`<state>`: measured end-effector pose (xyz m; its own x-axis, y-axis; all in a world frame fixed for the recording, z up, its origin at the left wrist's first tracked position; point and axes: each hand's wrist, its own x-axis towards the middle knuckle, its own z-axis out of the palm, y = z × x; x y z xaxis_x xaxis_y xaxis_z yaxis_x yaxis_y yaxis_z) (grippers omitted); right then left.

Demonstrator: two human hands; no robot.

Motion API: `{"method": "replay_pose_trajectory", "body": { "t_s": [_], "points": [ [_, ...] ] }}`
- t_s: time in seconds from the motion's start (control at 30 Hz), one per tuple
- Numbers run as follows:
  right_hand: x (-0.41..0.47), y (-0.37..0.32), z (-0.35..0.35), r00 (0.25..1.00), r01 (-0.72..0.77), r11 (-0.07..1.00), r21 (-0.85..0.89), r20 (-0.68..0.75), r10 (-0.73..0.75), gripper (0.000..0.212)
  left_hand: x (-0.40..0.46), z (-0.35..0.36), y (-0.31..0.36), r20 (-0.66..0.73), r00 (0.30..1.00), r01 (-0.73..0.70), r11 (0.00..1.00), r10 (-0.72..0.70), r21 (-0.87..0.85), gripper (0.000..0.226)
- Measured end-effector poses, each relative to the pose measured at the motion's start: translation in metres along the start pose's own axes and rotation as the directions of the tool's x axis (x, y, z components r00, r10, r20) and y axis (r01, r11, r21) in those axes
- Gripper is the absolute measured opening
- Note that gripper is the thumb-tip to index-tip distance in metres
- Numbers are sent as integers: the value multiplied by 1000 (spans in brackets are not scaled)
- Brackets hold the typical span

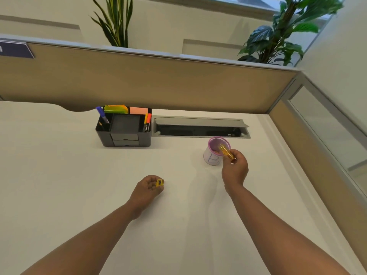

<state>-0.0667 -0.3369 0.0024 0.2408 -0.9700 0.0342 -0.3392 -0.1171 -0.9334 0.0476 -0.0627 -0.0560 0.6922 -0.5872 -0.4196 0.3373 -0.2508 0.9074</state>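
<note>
- Our two forearms reach in from the bottom edge over the white desk point(59, 185), cut off before the elbows
- Our left hand point(146, 188) sits low near the middle of the desk, fingers curled, pinching a small yellow sharpener point(159, 183) at the fingertips
- Our right hand point(235, 168) pinches the near end of some yellow pencils point(225, 151), which slant up and away so that their far ends lie over the mouth of the cup point(211, 158)
- That cup, pink at the rim and marked with a letter B, stands upright on the desk just in front of the open cable tray point(198, 130)
- We judge the step in hand to be dropping the pencils into the cup
- It looks light, so slanted pencils pushed against its rim could tip it back toward the tray
- Let go too soon, the pencils could miss the rim and roll into that open slot
- With only fingertips on it, the sharpener could slip out and skid across the desk
- We cannot count the pencils, nor tell whether their tips are already inside the cup or only above it
- What lies in the cup is unclear, and so is whether our left hand touches the desk
- Well to the left of the cup stands a black organiser point(123, 135) with pens and sticky notes
</note>
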Motion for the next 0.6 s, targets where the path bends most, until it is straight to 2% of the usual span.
{"method": "replay_pose_trajectory", "body": {
  "t_s": [0.23, 0.4, 0.6],
  "points": [
    [24, 8, 1, 1000, 18, 992, -127, 10, -17, 25, -1, 1, -1, 16, 1000, -25, 999, 24, 23, 22],
    [31, 5, 3, 996, 82, 979, -184, 37, -76, 28, -1, 2, 0, 12, 1000, -23, 1000, 23, 21, 22],
    [33, 0, 5, 996, 83, 973, -214, 41, -76, 33, -1, 1, -2, 10, 1000, -17, 1000, 17, 1, 22]
  ]
}}
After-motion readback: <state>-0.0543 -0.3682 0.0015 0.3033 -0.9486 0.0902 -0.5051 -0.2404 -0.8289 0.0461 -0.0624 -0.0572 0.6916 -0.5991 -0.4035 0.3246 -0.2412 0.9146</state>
